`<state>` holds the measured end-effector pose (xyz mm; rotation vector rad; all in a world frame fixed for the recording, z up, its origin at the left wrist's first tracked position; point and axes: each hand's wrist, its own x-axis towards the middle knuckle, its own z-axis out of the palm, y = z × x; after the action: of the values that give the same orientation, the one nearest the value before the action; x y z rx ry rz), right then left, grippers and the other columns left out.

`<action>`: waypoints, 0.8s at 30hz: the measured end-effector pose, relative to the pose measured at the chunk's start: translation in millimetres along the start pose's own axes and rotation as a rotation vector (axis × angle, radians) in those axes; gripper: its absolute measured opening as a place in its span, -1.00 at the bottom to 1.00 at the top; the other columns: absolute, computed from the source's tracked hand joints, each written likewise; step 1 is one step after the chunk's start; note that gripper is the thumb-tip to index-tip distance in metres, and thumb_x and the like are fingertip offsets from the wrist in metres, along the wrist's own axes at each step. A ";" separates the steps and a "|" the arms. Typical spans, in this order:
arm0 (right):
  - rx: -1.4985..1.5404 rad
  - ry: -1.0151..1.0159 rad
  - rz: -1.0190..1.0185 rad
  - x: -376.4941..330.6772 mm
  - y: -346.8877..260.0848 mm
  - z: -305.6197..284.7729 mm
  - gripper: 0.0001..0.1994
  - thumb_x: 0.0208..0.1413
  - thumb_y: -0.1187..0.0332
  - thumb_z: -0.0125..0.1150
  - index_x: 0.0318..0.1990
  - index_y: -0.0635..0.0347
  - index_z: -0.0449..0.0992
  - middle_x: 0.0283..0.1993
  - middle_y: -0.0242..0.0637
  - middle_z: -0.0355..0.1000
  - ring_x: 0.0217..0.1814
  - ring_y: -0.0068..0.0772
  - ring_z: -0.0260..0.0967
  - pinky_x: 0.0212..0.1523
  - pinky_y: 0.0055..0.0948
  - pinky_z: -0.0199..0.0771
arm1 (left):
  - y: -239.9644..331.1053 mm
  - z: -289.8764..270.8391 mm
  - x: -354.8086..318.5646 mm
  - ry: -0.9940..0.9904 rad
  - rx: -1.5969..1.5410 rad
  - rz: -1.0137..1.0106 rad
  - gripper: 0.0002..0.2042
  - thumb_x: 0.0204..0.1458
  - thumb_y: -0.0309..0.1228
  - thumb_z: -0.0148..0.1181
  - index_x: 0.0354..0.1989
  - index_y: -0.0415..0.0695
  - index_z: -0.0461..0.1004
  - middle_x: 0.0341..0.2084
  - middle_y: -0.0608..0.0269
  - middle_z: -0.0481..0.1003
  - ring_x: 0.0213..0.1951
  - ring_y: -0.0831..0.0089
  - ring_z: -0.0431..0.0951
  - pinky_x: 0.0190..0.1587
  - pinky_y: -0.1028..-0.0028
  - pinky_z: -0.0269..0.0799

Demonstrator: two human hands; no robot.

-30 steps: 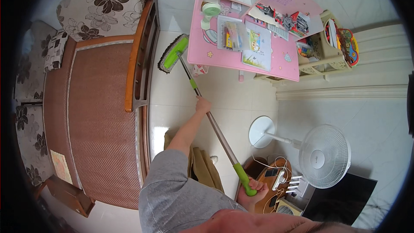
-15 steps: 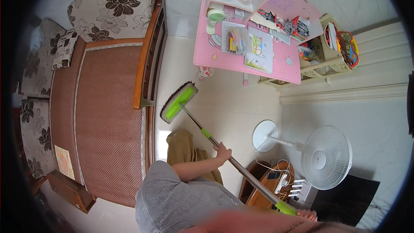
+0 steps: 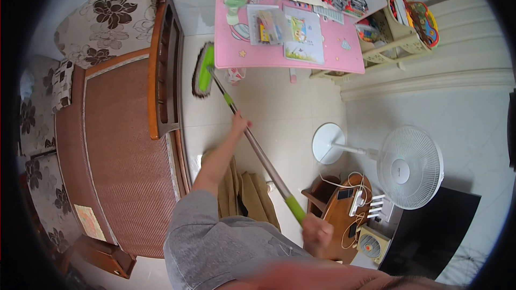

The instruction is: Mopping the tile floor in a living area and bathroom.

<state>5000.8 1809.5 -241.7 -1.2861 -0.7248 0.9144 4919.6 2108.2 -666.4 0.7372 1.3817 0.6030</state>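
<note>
Currently, a mop (image 3: 252, 145) is gripped by both hands, left hand (image 3: 239, 124) closed midway on its pole and right hand (image 3: 317, 233) closed around the green grip, so its head (image 3: 203, 70) reaches floor beside the pink desk (image 3: 333, 59).

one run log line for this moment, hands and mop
left hand: grips mid mop handle | right hand: grips handle top | mop head: on floor, beside pink table
</note>
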 end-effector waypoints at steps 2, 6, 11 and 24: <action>0.101 0.023 -0.124 18.6 47.1 26.5 -0.58 0.07 0.19 -0.12 -0.79 0.16 0.17 -0.80 -0.34 0.11 -0.76 -0.41 0.01 -0.59 -0.39 0.06 | 21.4 -25.1 36.5 0.133 0.405 0.251 -0.49 -0.24 -0.40 0.04 0.03 -0.18 0.30 -0.03 -0.16 0.24 0.05 0.07 0.25 0.07 0.15 0.15; 0.211 0.267 -0.205 53.0 55.6 35.1 -0.62 0.10 0.27 -0.21 -0.77 0.06 0.12 -0.84 -0.32 0.14 -0.76 -0.39 0.05 -0.41 -0.31 0.15 | 61.5 4.0 33.6 -0.162 0.660 0.427 -0.69 -0.11 -0.26 -0.13 -0.39 -0.13 0.53 -0.10 0.01 0.35 0.19 0.03 0.05 0.24 0.08 -0.33; 0.330 0.478 -0.055 47.0 -21.6 -6.0 -0.66 0.10 0.25 -0.21 -0.73 0.00 0.13 -0.87 -0.42 0.05 -0.78 -0.46 0.03 -0.35 -0.32 0.20 | 27.2 -0.8 7.0 -0.414 0.693 0.644 -0.74 -0.12 -0.29 -0.14 -0.64 -0.15 0.45 -0.38 0.15 0.43 -0.05 0.13 0.29 0.15 0.05 -0.13; 0.079 0.291 -0.468 -13.4 -199.2 -103.5 -0.66 0.10 0.17 -0.16 -0.67 0.08 0.16 -0.86 -0.38 0.15 -0.87 -0.51 0.13 -0.75 -0.54 0.13 | -15.4 96.1 -290.2 -0.488 0.369 0.552 -0.69 -0.13 -0.31 -0.15 -0.81 -0.19 0.31 -0.76 0.11 0.35 -0.60 0.13 0.35 -0.44 0.25 0.22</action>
<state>5115.8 1741.1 -61.0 -1.0848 -0.7090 0.3640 4983.6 1867.9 -487.9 1.4839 0.8325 0.5434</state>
